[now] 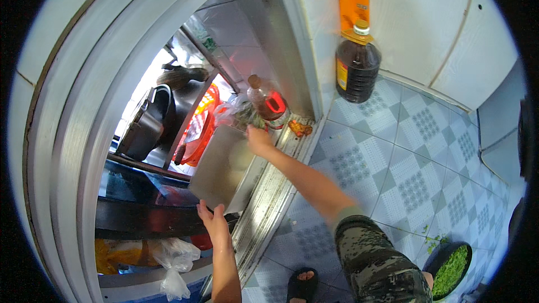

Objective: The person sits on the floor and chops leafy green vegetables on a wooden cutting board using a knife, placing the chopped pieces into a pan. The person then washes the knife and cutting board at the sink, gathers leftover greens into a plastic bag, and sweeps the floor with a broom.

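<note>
A rectangular metal tray lies tilted in front of me by the metal door track, with something pale inside that I cannot make out. My right hand is at its upper right corner, fingers bent over the rim. At the tray's near end is my left hand, its fingers spread against or just beside the edge; contact is unclear. Just beyond my right hand stand a plastic bottle of dark liquid and a clear plastic bag. An orange-red plastic basket sits left of the tray.
Dark pots stand on a shelf at left. Ginger-like pieces lie on the track. A large jug of dark liquid stands by the wall. At lower right, a round container of chopped greens rests on the tiled floor, near my sandalled foot.
</note>
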Motion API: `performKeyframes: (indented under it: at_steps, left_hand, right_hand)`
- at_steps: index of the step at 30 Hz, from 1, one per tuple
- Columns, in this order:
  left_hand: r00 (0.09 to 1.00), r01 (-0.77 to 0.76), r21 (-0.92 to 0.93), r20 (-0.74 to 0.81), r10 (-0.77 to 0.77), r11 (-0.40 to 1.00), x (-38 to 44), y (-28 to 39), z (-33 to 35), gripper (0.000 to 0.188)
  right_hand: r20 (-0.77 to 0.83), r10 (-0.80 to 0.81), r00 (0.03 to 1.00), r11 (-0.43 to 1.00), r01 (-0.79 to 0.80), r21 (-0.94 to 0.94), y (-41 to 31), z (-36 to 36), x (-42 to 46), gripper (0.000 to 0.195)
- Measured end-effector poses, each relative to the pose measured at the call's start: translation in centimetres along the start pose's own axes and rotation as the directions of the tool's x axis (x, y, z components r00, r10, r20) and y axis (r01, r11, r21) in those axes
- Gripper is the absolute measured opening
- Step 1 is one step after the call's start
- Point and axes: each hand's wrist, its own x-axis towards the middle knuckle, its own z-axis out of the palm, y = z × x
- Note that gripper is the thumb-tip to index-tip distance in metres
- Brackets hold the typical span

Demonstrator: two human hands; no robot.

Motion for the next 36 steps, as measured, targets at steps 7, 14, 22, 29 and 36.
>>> performKeyframes:
  at_steps: [7,14,22,29,36]
  left_hand:
    - [0.814,-0.481,0.039,0.390,0.430,0.876,-9.2,6.1,3.7,0.059]
    - [0.533,-0.585,0.147,0.811,0.242,0.797,-24.6,10.1,7.4,0.043]
    - [0.038,-0.791,-0.176,0.942,0.334,0.586,-33.2,10.8,5.3,0.038]
    - [-0.130,-0.850,-0.267,0.941,0.311,0.454,-39.7,17.7,5.4,0.035]
    - [-0.154,-0.813,-0.395,0.855,0.496,0.427,-42.3,23.9,1.7,0.032]
  right_hand:
    - [-0.116,-0.283,0.952,0.951,0.262,-0.166,0.0,-6.9,-10.0,0.031]
    - [-0.122,-0.116,0.986,0.991,0.107,-0.078,9.9,-21.5,-36.2,0.013]
    - [-0.146,0.549,0.823,0.758,-0.564,-0.326,9.7,-34.8,-77.5,0.012]
    - [-0.549,0.720,0.424,0.555,-0.827,0.089,11.2,-32.0,-98.6,0.011]
    - [-0.277,0.904,0.324,0.341,-0.160,0.926,18.0,-26.2,-93.0,0.050]
